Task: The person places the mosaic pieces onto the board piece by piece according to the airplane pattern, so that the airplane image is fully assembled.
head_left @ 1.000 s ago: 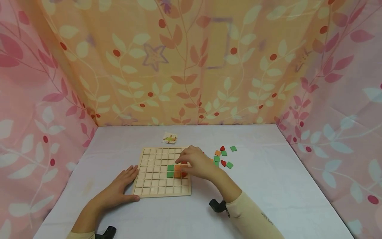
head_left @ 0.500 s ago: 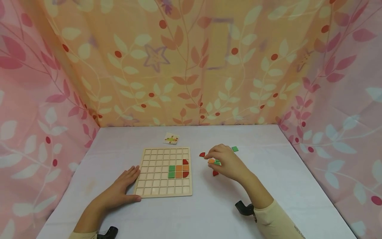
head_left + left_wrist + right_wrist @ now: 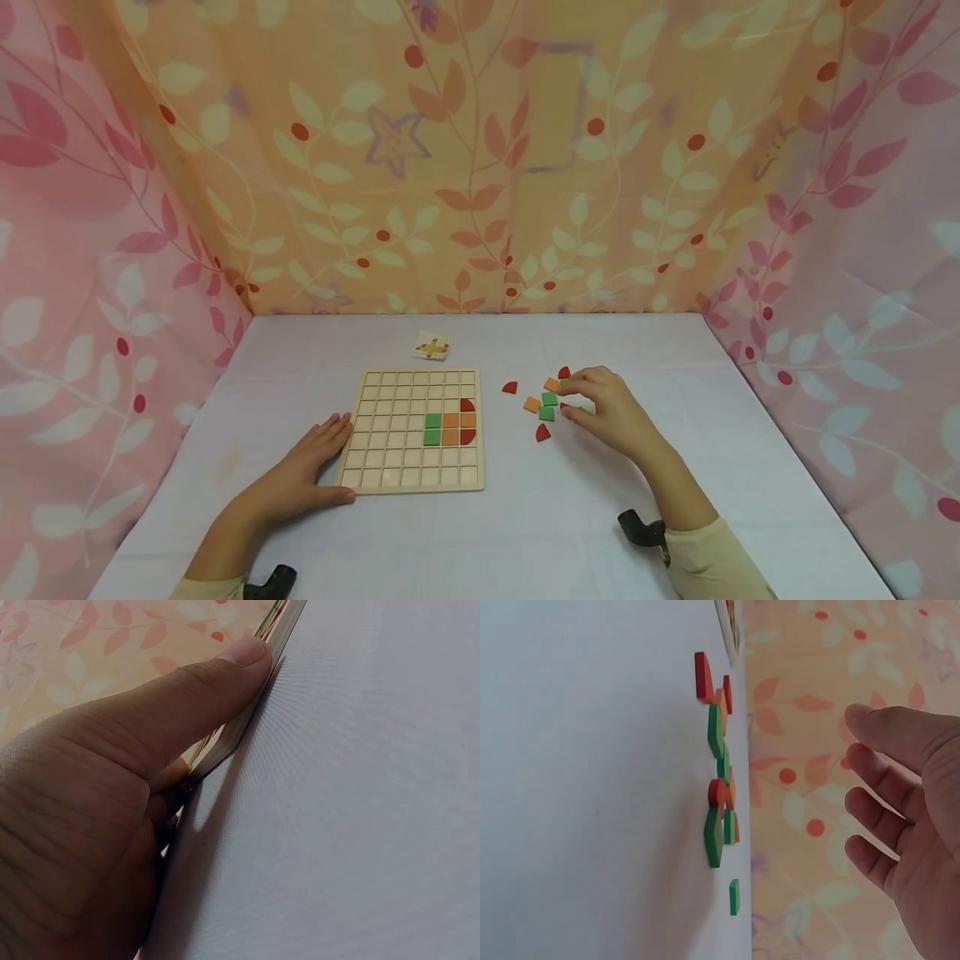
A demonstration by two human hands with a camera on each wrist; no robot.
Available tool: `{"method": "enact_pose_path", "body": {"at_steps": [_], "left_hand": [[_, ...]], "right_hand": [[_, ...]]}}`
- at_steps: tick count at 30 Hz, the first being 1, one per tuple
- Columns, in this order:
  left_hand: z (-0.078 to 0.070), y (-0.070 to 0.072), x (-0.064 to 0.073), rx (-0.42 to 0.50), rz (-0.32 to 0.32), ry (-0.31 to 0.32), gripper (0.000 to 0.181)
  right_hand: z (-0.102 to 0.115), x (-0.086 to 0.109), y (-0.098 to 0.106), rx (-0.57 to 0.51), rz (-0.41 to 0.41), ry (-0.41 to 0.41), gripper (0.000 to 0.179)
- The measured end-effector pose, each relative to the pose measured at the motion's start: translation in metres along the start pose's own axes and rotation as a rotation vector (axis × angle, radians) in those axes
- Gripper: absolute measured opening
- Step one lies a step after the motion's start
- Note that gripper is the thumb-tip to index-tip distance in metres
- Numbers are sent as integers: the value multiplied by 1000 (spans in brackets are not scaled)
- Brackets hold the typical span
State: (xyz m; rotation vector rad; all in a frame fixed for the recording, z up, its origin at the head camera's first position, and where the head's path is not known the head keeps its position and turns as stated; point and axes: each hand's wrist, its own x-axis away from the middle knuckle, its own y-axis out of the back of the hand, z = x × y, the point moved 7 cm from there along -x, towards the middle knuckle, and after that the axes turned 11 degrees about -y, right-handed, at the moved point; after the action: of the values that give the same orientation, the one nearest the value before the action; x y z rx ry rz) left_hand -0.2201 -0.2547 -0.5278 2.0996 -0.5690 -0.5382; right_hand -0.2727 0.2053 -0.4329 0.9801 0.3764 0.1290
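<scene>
A wooden grid board lies flat, with green tiles, orange tiles and rounded red tiles set in cells at its right side. My left hand rests along the board's left edge, fingers stretched, its thumb by the near corner. To the right of the board, my right hand hovers over loose tiles, thumb and fingers apart, holding nothing. Below it lie green tiles and a red tile. In the head view, the hand partly hides several of them.
Behind the board lies a small pattern card. Loose red and orange pieces are scattered between board and right hand. White cloth covers the table, and patterned curtains enclose its back and sides.
From over the board's right side, my right hand has moved right to above the loose tiles, uncovering the red and orange tiles on the board. The left hand stays at the board's edge.
</scene>
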Motion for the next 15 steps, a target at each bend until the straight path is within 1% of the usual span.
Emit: {"method": "enact_pose_path", "body": {"at_steps": [2,6,9,11,15], "left_hand": [[-1,0,0,-1,3,-4,116],[-2,0,1,5,6,-3,116],[-1,0,1,-1,1,-9,116],[0,1,2,-11,1,-12,116],[1,1,2,-12,-5,-19,115]], "right_hand": [[-7,0,-1,-2,2,-32,27],[-24,1,-5,-26,36,-140,28],[-35,2,-9,-41,46,-204,30],[-39,2,-11,-43,35,-220,31],[-46,1,-14,-40,14,-215,31]]}}
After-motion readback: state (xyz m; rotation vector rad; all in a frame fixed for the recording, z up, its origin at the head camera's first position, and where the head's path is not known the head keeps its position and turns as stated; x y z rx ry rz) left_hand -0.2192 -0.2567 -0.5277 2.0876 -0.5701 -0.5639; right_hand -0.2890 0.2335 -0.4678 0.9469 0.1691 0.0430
